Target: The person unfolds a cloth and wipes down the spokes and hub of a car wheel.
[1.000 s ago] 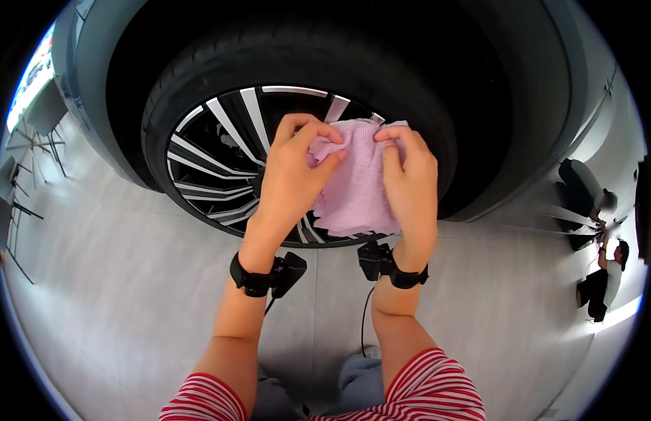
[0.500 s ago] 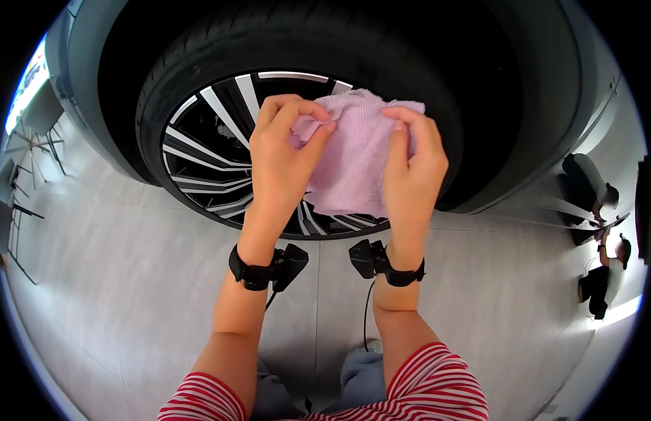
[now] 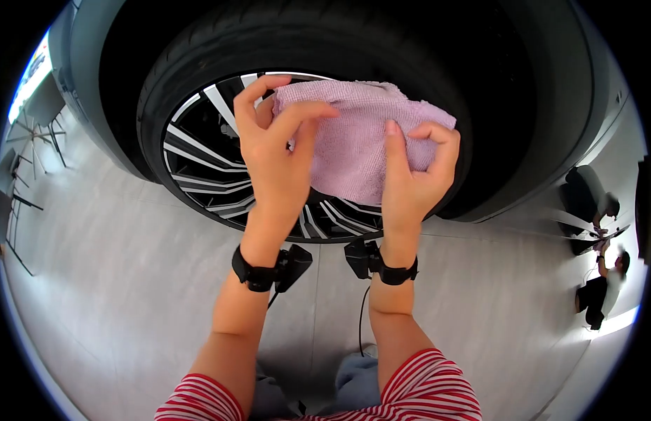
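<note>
A pink towelling cloth (image 3: 353, 151) is held up between my two hands, in front of a car wheel. My left hand (image 3: 273, 147) grips its left side, with some fingers behind the fabric and the index finger stretched across the front. At the right side, my right hand (image 3: 420, 165) has the cloth between thumb and bent fingers. Behind it shows the black and silver rim (image 3: 206, 161), partly covered by the cloth. The black tyre (image 3: 199, 63) curves round above. Whether the cloth touches the wheel I cannot tell.
Dark car bodywork (image 3: 564, 91) arches over the wheel. Each wrist wears a black strapped device (image 3: 258, 270) with a cable. Chairs (image 3: 44, 105) stand at the far left. Two people (image 3: 602, 281) are at the far right. Grey tiled floor (image 3: 129, 281) lies below.
The cloth is spread wider and its top edge is flatter. My left hand has moved left and its fingers have opened out; my right hand has shifted slightly right.
</note>
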Motion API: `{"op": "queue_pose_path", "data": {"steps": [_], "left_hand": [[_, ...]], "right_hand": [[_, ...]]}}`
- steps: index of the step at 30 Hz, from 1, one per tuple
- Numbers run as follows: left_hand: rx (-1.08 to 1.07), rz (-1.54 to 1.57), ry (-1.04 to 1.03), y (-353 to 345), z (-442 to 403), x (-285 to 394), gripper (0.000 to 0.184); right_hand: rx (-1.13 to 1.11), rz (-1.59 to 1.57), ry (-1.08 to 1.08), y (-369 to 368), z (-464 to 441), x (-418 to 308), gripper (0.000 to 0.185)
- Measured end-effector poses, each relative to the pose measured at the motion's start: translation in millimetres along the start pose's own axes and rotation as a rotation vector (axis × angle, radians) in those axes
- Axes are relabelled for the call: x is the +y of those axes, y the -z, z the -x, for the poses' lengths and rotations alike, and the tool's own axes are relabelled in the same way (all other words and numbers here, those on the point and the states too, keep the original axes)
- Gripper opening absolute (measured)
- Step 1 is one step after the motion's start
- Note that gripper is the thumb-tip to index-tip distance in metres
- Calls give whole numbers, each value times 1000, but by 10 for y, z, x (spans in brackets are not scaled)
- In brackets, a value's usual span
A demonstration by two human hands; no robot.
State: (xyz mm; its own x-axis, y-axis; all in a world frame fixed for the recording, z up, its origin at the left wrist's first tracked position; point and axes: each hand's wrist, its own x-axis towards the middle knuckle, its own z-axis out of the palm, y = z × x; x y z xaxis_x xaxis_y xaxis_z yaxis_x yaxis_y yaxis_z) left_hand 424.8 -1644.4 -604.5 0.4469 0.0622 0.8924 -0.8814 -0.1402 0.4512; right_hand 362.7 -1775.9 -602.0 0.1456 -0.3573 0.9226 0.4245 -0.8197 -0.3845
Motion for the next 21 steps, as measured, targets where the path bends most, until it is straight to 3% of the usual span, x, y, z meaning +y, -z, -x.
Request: {"op": "queue_pose_path", "data": {"steps": [4,6,10,14,16,18,21], "left_hand": [[-43,13,-22,-173,67,-20,30],[-56,101,41,-219,116,98,33],[-123,-4,-55,-323,236,180,43],[-137,-75,-167,-486,358,263,50],[-151,-42,-173,-513,397,295,51],[-150,-47,-210,-502,427,299,50],[-171,18,-200,-437,376,183,47]], "right_hand": [[186,56,23,-78,43,134,20],[283,159,-42,-29,-2,184,17],[509,179,-209,152,-222,131,15],[472,-62,-270,143,-347,23,15],[341,57,-205,30,-335,84,13],[243,-38,-267,-157,-276,71,13],[272,-87,-194,-343,-216,60,12]]}}
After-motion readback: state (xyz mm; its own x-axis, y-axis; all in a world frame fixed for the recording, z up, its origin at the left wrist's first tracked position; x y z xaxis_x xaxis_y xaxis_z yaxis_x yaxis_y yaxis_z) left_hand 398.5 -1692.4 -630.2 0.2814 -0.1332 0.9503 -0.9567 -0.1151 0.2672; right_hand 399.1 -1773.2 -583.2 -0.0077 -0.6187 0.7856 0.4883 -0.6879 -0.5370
